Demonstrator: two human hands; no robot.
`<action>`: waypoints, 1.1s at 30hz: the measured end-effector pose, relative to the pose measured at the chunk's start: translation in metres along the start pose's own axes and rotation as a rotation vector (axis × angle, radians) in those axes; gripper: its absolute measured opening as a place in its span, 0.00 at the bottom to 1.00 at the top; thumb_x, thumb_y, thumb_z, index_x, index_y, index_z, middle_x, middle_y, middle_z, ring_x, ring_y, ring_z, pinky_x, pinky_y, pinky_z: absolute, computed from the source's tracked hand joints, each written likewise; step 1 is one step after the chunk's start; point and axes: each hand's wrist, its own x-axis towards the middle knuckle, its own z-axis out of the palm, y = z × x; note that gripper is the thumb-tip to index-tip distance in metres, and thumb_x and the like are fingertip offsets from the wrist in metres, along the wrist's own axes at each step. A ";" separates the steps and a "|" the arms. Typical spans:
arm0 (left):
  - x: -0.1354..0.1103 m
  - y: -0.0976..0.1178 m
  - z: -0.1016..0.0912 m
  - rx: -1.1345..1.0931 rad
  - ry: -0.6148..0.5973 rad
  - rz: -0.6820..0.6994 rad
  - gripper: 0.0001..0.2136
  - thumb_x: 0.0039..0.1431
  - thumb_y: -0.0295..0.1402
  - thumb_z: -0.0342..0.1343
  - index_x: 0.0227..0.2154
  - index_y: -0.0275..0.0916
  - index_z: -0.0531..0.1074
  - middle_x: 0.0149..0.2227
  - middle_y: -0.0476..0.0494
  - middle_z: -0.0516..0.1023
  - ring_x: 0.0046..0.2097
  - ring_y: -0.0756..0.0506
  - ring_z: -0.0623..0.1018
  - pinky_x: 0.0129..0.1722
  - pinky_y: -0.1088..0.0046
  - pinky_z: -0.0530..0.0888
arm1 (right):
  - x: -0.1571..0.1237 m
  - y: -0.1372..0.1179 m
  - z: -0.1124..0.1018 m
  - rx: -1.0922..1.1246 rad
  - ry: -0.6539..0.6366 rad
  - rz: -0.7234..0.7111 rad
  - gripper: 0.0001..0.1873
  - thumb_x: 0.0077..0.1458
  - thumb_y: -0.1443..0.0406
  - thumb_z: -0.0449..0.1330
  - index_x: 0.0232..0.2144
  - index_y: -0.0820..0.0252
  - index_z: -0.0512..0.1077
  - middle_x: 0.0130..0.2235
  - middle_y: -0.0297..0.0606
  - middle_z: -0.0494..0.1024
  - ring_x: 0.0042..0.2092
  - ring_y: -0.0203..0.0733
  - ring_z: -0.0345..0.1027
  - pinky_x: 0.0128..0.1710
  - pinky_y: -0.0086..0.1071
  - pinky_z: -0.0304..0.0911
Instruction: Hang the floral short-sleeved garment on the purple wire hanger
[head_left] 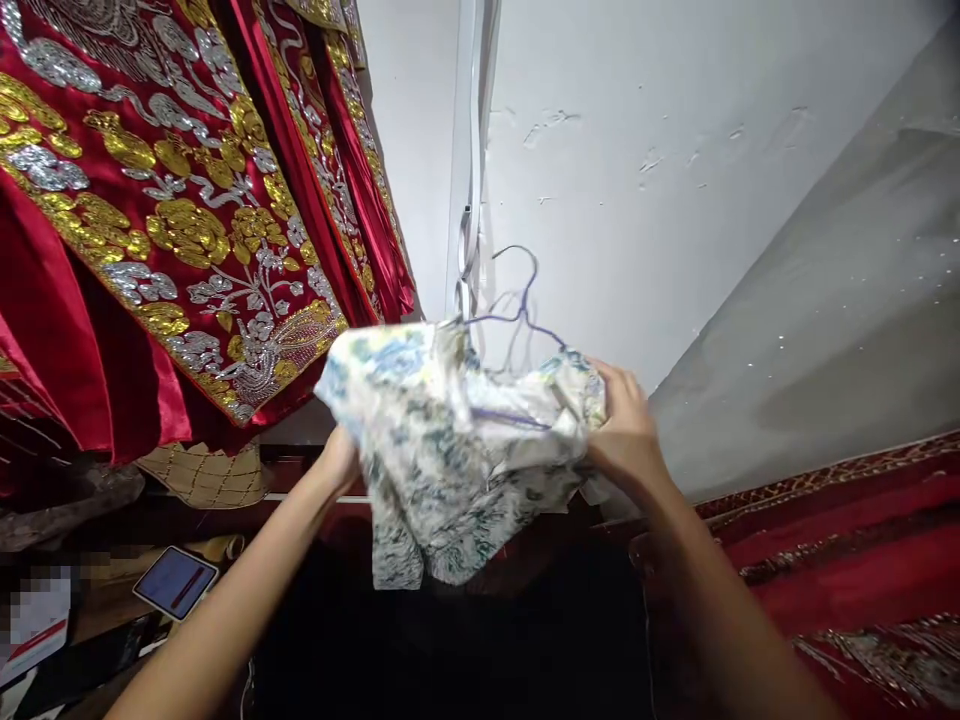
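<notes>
A small white garment with a blue-green floral print [442, 440] is held up before a white wall, with a thin purple wire hanger [517, 300] poking out of its top. My right hand [626, 430] grips the garment's right edge, fingers closed on the cloth. My left hand [339, 458] holds the left side from behind; the cloth hides most of its fingers.
Red garments with gold and silver embroidery [172, 210] hang at the upper left. More red embroidered fabric [847, 540] lies at the lower right. A tablet-like screen [176, 580] and papers sit at the lower left. A white cord [469, 200] hangs down the wall.
</notes>
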 end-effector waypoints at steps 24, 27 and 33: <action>-0.062 -0.097 0.015 -0.201 0.325 -0.120 0.36 0.54 0.38 0.69 0.64 0.44 0.63 0.66 0.39 0.66 0.67 0.36 0.66 0.68 0.60 0.62 | 0.009 -0.036 -0.001 -0.090 -0.140 -0.190 0.52 0.38 0.68 0.62 0.68 0.53 0.55 0.56 0.47 0.68 0.56 0.63 0.62 0.51 0.53 0.62; -0.078 -0.110 0.011 -0.232 0.339 -0.188 0.36 0.55 0.38 0.69 0.64 0.45 0.62 0.66 0.40 0.67 0.68 0.37 0.65 0.68 0.59 0.61 | -0.002 -0.035 0.003 -0.050 -0.085 -0.225 0.50 0.43 0.66 0.62 0.69 0.53 0.54 0.63 0.47 0.63 0.64 0.67 0.54 0.59 0.58 0.55; -0.096 -0.110 0.016 -0.388 0.208 -0.435 0.30 0.53 0.37 0.70 0.59 0.40 0.70 0.57 0.37 0.77 0.62 0.36 0.73 0.65 0.59 0.67 | -0.077 -0.046 0.058 0.566 0.216 0.253 0.16 0.61 0.52 0.58 0.40 0.58 0.74 0.41 0.42 0.78 0.43 0.48 0.71 0.46 0.42 0.66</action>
